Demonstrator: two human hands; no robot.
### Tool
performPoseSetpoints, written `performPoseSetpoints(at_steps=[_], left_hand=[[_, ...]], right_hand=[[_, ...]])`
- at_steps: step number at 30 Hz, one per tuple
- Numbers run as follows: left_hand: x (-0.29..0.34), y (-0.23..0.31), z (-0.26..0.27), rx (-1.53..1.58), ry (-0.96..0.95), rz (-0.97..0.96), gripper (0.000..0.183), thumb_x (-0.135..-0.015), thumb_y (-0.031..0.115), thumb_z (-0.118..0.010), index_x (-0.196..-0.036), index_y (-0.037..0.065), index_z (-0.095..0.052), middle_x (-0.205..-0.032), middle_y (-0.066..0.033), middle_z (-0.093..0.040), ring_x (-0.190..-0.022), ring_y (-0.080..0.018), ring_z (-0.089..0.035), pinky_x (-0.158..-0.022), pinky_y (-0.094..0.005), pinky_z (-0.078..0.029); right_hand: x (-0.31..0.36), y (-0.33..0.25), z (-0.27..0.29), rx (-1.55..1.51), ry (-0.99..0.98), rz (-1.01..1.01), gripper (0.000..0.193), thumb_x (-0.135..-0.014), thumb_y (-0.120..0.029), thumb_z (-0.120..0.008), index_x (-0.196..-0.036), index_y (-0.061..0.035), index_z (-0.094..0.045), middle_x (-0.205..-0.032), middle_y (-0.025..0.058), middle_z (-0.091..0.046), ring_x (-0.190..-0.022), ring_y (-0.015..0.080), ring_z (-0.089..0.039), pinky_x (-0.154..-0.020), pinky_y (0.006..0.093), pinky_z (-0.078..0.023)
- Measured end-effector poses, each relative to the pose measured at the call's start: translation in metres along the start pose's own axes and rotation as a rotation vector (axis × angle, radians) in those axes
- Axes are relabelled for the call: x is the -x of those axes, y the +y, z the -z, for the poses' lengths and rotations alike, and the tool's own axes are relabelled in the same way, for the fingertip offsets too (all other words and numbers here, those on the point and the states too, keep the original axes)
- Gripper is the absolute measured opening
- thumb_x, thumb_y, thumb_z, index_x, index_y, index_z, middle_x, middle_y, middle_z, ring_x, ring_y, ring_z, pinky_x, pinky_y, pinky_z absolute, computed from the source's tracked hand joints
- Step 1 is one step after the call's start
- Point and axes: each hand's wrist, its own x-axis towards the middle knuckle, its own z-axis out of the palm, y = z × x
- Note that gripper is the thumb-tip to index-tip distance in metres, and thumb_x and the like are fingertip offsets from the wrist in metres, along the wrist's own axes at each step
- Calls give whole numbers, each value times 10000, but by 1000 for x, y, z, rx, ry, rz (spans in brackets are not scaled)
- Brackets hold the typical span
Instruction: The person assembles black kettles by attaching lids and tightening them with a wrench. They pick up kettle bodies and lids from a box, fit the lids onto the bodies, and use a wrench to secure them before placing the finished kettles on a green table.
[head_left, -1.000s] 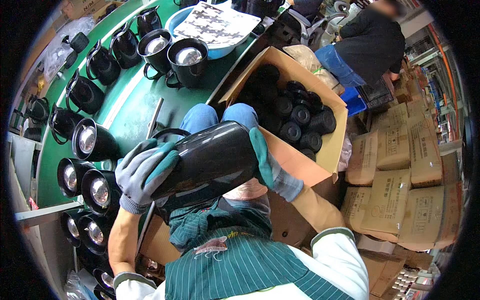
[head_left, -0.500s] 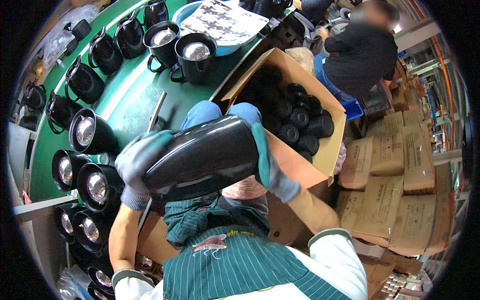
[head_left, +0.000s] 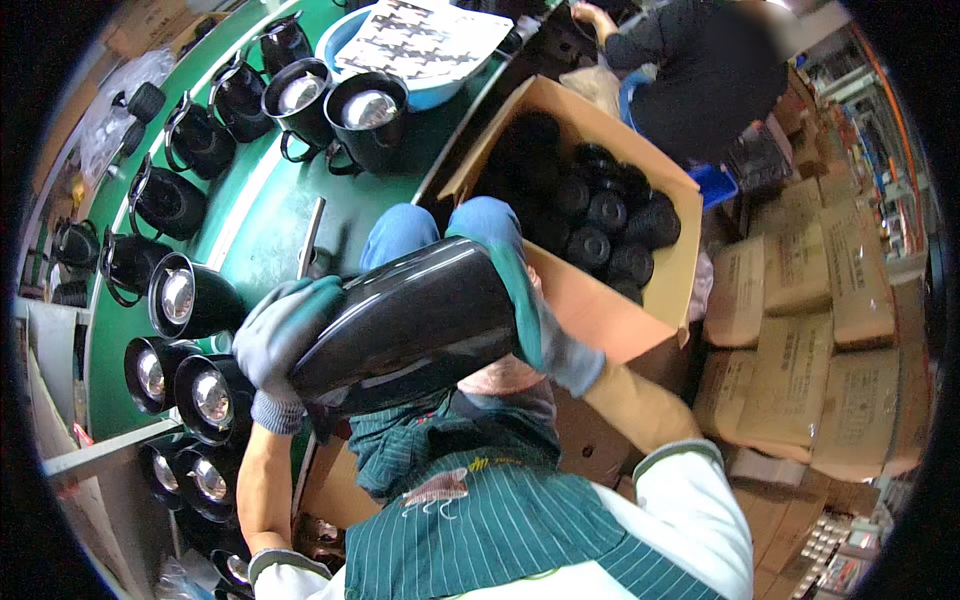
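A glossy black jug body (head_left: 420,315) lies crosswise over my lap, its right end slightly higher. My left hand (head_left: 285,340), in a grey and teal work glove, wraps round its left end and looks blurred. Against the right end presses my right hand (head_left: 535,310), gloved alike, with the fingers partly behind the jug body. Both hands are closed on it. To the left, beside my left hand, stand black jugs with shiny silver insides, such as the near jug (head_left: 212,398). The handle of the one I hold does not show.
An open cardboard box (head_left: 655,165) of black ribbed round parts stands beyond my right hand. More jugs line the green table (head_left: 262,225). A blue basin (head_left: 430,95) carries a patterned sheet. Stacked cartons (head_left: 780,370) fill the right side. A person (head_left: 700,80) sits beyond the box.
The view has shifted slightly, so the table and box sit differently in it. Both hands keep hold of the jug body, which stays over my lap. The person beyond the box has moved an arm.
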Motion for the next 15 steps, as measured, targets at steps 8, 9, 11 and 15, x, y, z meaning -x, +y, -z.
performPoseSetpoints(at_steps=[8,9,11,15], left_hand=[[106,-37,-47,795,3,691,426,-809,204,-805,-1154,-30,-717,-1056,-118,-761,-937,-206,-730,-885,-334,-566],[110,-27,-57,823,-1,607,463,-783,207,-834,-1163,-27,-711,-1066,-128,-754,-941,-201,-725,-882,-333,-564],[86,-23,-49,655,-86,541,533,-767,215,-851,-1209,-28,-679,-1107,-125,-736,-951,-215,-720,-885,-352,-572],[26,0,-25,307,-243,410,679,-734,231,-885,-1301,-28,-615,-1191,-120,-701,-971,-242,-709,-889,-390,-587]], right_hand=[[11,-31,1,485,-212,522,901,-980,-486,-575,-1601,26,-171,-1653,244,-172,-1499,427,-249,-1214,503,-202],[10,-33,-4,454,-198,574,922,-973,-495,-580,-1605,29,-160,-1664,250,-151,-1510,444,-231,-1222,514,-184],[16,-32,-19,185,-108,437,936,-967,-494,-588,-1606,36,-156,-1671,262,-141,-1524,456,-207,-1234,516,-165],[5,-16,13,440,6,645,693,-1054,-335,-491,-1584,29,-232,-1638,181,-283,-1505,261,-298,-1232,369,-250]])
